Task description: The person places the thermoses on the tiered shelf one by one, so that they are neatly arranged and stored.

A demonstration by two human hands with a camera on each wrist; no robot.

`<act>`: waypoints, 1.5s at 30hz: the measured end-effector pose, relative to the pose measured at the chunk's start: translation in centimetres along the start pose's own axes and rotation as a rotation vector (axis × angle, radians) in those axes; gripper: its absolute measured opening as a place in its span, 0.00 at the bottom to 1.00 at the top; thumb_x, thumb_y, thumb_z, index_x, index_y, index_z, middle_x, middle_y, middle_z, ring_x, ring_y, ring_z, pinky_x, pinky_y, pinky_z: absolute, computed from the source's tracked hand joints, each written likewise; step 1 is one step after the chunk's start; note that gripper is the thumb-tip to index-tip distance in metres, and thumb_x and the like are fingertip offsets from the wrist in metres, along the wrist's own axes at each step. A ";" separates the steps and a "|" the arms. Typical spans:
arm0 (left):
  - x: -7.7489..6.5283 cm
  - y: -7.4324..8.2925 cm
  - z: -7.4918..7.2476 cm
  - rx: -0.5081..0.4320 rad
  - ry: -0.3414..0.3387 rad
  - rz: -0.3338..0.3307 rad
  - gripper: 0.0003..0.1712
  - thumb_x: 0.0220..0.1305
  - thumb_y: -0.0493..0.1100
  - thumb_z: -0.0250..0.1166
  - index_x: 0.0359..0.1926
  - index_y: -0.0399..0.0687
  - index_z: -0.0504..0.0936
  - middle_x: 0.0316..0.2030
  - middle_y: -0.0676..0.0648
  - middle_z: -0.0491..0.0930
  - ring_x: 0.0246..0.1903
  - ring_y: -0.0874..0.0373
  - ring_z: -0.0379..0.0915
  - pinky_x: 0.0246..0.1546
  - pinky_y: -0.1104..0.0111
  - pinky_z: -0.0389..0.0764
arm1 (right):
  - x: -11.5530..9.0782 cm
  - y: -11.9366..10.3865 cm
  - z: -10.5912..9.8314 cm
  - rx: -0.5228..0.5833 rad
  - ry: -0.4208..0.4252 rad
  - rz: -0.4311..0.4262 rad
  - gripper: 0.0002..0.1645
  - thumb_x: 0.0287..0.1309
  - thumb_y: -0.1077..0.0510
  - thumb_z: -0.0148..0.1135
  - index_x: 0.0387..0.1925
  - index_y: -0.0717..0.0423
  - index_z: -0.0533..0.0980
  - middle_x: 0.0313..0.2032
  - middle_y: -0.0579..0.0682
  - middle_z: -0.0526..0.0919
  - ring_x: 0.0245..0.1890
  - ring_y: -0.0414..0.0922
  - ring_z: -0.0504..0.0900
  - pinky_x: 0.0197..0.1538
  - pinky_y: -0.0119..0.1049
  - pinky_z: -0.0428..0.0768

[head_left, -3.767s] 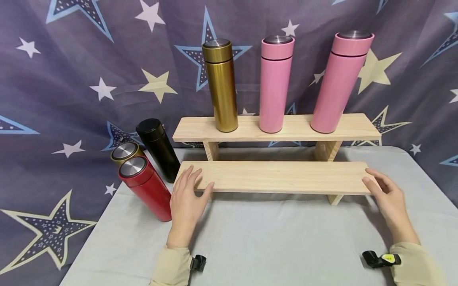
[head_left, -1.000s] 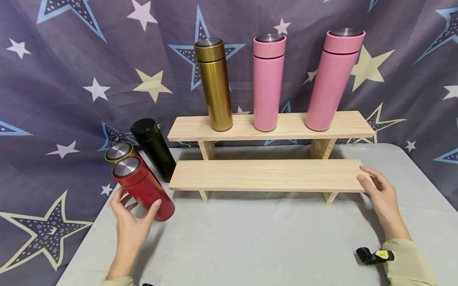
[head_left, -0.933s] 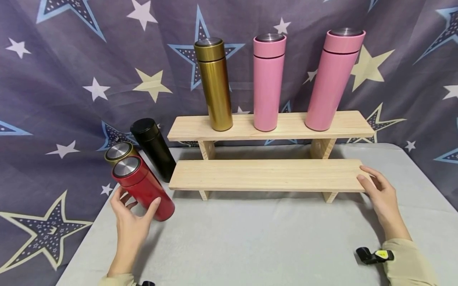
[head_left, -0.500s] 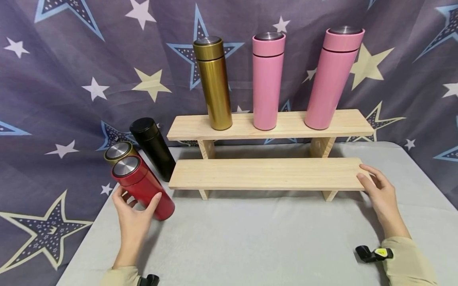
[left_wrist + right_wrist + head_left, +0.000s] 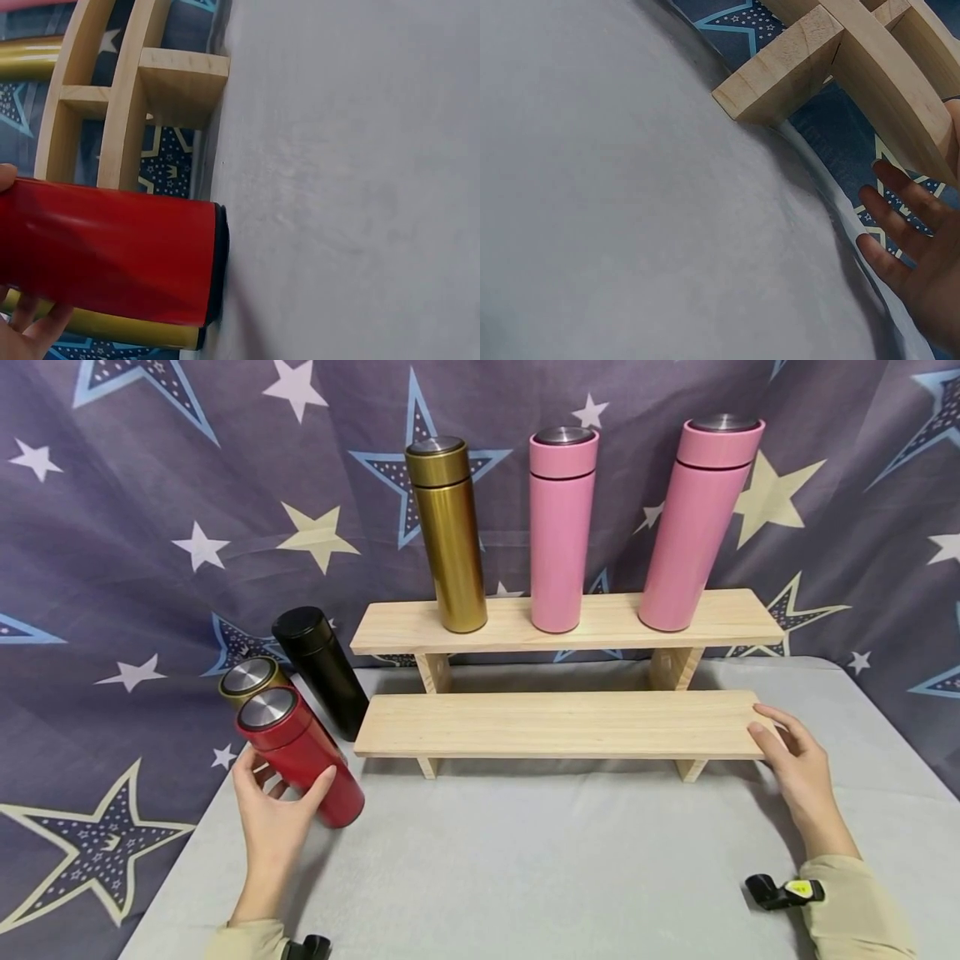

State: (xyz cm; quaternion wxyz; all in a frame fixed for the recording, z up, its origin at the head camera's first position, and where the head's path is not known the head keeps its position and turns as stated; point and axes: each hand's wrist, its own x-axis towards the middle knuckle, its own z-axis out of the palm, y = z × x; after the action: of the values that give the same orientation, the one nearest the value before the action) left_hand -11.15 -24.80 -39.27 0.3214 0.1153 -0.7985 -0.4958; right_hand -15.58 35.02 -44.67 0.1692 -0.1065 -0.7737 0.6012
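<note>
A red thermos bottle (image 5: pixel 307 760) with a steel-topped lid stands at the left, and my left hand (image 5: pixel 273 827) grips its lower body, thumb in front and fingers behind. The left wrist view shows the red bottle (image 5: pixel 112 251) lying across the picture, its dark base close to the cloth. Behind it are a gold bottle (image 5: pixel 243 681), mostly hidden, and a black bottle (image 5: pixel 322 668). My right hand (image 5: pixel 802 777) rests at the right end of the lower wooden shelf (image 5: pixel 562 727), thumb and forefinger at its edge. In the right wrist view its other fingers (image 5: pixel 900 225) extend loosely below the board.
On the upper shelf (image 5: pixel 510 618) stand a gold bottle (image 5: pixel 452 543), a pink bottle (image 5: pixel 562 539) and a second pink bottle (image 5: pixel 697 535). A grey cloth (image 5: pixel 562 860) covers the table. A star-patterned curtain (image 5: pixel 247 468) hangs right behind.
My left hand has left the lower shelf's left end and gone to the red bottle, taking hold of it. The bottle has just shifted slightly towards me. The right hand keeps its place.
</note>
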 end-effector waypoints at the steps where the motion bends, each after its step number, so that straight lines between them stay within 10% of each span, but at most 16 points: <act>1: -0.1 0.0 0.0 -0.005 -0.001 0.001 0.49 0.49 0.34 0.77 0.69 0.47 0.61 0.55 0.58 0.65 0.48 0.62 0.65 0.45 0.79 0.72 | 0.0 0.0 0.0 -0.004 0.000 -0.001 0.25 0.67 0.50 0.62 0.64 0.41 0.75 0.43 0.27 0.75 0.41 0.25 0.76 0.40 0.15 0.75; 19: -1.8 2.5 -0.3 -0.114 0.016 0.061 0.47 0.46 0.28 0.76 0.67 0.45 0.66 0.55 0.59 0.68 0.50 0.59 0.70 0.44 0.81 0.75 | 0.1 0.1 -0.1 0.006 -0.004 0.003 0.25 0.67 0.51 0.62 0.64 0.42 0.75 0.44 0.28 0.75 0.40 0.26 0.77 0.40 0.15 0.76; 45: -5.1 7.0 3.6 -0.229 -0.201 0.294 0.50 0.35 0.25 0.79 0.63 0.35 0.68 0.54 0.55 0.69 0.51 0.58 0.70 0.47 0.79 0.76 | 0.0 0.1 -0.2 0.101 -0.030 0.006 0.24 0.66 0.53 0.63 0.63 0.42 0.76 0.47 0.32 0.76 0.43 0.26 0.77 0.41 0.15 0.75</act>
State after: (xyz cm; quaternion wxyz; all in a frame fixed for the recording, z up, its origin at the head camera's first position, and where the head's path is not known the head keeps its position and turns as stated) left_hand -8.57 -16.26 -36.40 0.3202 -0.0899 -0.7732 -0.5400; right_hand -15.56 35.22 -44.72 0.1610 -0.0910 -0.7445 0.6415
